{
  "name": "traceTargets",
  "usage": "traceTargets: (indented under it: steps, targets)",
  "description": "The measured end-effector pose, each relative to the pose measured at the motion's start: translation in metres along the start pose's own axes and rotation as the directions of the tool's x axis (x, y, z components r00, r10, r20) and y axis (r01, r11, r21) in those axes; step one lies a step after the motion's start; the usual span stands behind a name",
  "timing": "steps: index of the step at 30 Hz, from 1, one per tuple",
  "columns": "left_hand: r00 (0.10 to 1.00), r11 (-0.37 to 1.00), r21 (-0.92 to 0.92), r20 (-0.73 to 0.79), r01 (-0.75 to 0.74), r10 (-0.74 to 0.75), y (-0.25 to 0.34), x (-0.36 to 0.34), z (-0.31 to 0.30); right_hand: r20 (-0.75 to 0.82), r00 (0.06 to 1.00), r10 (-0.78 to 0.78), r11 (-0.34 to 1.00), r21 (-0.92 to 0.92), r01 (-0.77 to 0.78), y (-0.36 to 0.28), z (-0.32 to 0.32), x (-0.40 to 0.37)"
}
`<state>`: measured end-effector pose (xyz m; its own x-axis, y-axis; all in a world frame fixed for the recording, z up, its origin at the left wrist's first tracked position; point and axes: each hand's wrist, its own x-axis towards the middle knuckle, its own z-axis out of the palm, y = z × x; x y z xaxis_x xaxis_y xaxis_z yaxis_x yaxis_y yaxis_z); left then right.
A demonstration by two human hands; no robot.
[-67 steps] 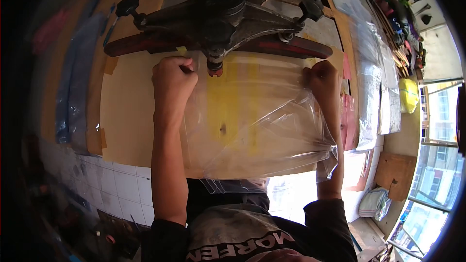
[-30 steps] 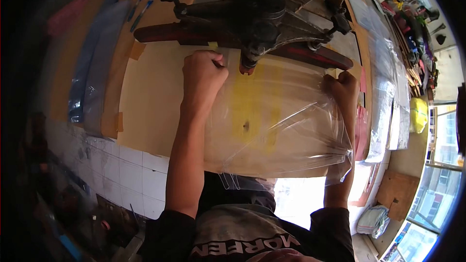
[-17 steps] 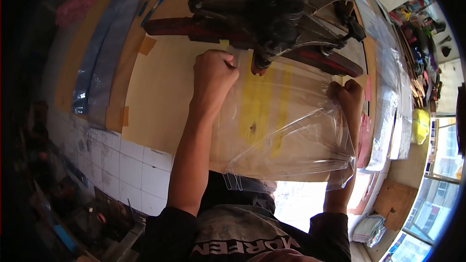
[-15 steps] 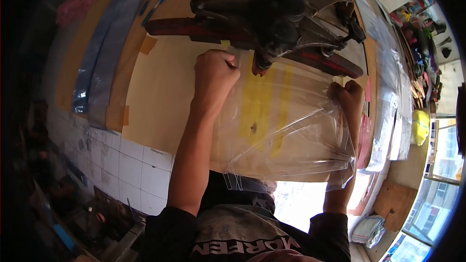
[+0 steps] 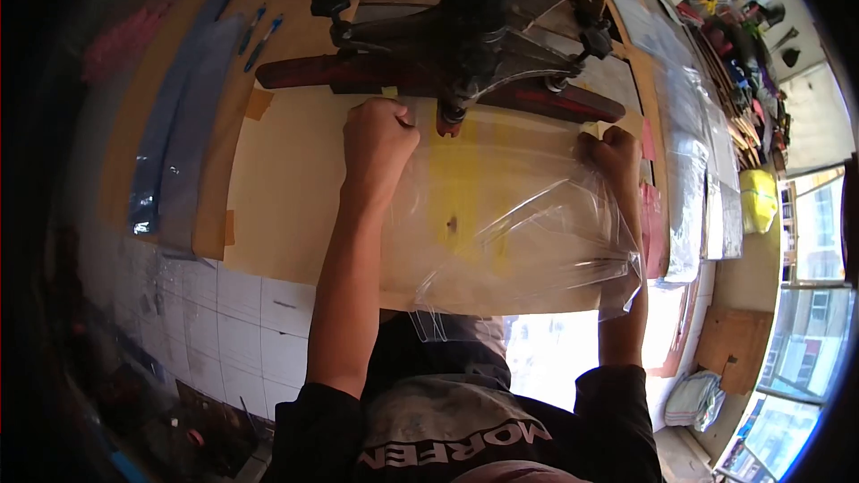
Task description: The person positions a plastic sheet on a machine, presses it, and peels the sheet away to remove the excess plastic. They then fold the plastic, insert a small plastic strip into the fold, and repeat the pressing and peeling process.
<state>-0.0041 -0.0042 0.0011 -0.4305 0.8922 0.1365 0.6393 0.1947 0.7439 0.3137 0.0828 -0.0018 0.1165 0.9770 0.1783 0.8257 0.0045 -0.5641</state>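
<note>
A clear plastic sheet (image 5: 546, 224), creased toward its right side, lies over a tan board (image 5: 286, 188). My left hand (image 5: 380, 130) is closed at the sheet's far left corner, thumb and fingers pinched together. At the far right corner, my right hand (image 5: 613, 152) is closed on the plastic too. The sheet's near edge hangs loosely past the board's front edge. Yellow stripes (image 5: 455, 188) show through the plastic. Just beyond both hands a dark red bar (image 5: 358, 76) runs across the board, under a black metal frame (image 5: 474, 45) with knobs.
Two blue pens (image 5: 264, 42) lie at the far left, near long bluish plastic strips (image 5: 183, 134). Stacked plastic-wrapped material (image 5: 684, 152) stands along the right side. A yellow bag (image 5: 759, 201) is farther right. White tiles (image 5: 268, 331) show below the board's left front.
The whole view has shifted slightly, so the hands, sheet and frame appear a little farther left. Both hands keep their closed hold at the sheet's far corners.
</note>
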Motion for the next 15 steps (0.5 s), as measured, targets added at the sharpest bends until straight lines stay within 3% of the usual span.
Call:
traceTargets:
  steps: [2,3,4,5,6,8,11,12,13,14,15]
  targets:
    - [1.0,0.998,0.067,0.027,-0.009,0.007,0.01,-0.004,-0.006,0.031,0.999,0.017,0.991,0.135,-0.021,0.024,0.009,0.007]
    - [0.997,0.984,0.175,0.078,0.011,-0.025,0.019,-0.008,-0.015,0.152,0.988,-0.001,0.954,0.297,-0.044,0.013,-0.005,-0.001]
    - [0.991,0.957,0.288,0.122,0.026,-0.064,0.023,-0.014,-0.023,0.134,0.991,0.007,0.953,0.299,-0.047,0.008,-0.017,-0.011]
    - [0.996,0.958,0.271,0.038,-0.092,0.085,0.01,-0.021,-0.02,0.126,0.992,-0.006,0.859,0.508,-0.059,0.005,-0.027,-0.024]
    - [0.995,0.957,0.27,0.042,-0.102,0.095,0.007,-0.029,-0.03,0.117,0.993,-0.021,0.721,0.69,-0.066,0.004,-0.033,-0.036]
    - [0.987,0.957,0.243,0.055,-0.157,0.148,0.002,-0.049,-0.053,0.082,0.996,-0.019,0.724,0.689,-0.043,0.018,-0.049,-0.058]
    - [0.997,0.981,-0.179,-0.046,-0.072,0.065,-0.033,-0.074,-0.082,0.031,0.995,0.093,0.818,0.567,-0.094,0.038,-0.07,-0.097]
    - [0.994,0.94,-0.337,-0.109,-0.05,0.013,-0.051,-0.081,-0.085,-0.084,0.993,0.079,0.837,0.546,-0.02,0.049,-0.07,-0.111]
    - [0.982,0.934,-0.346,-0.188,-0.089,0.024,-0.065,-0.087,-0.089,-0.197,0.978,0.063,0.855,0.516,0.049,0.058,-0.067,-0.123]
    - [0.964,0.927,-0.351,-0.265,-0.13,0.035,-0.077,-0.091,-0.094,-0.204,0.976,0.071,0.854,0.518,0.046,0.064,-0.062,-0.133]
    - [0.964,0.927,-0.35,-0.262,-0.136,0.043,-0.086,-0.095,-0.099,-0.343,0.937,0.061,0.864,0.489,0.123,0.069,-0.057,-0.14]
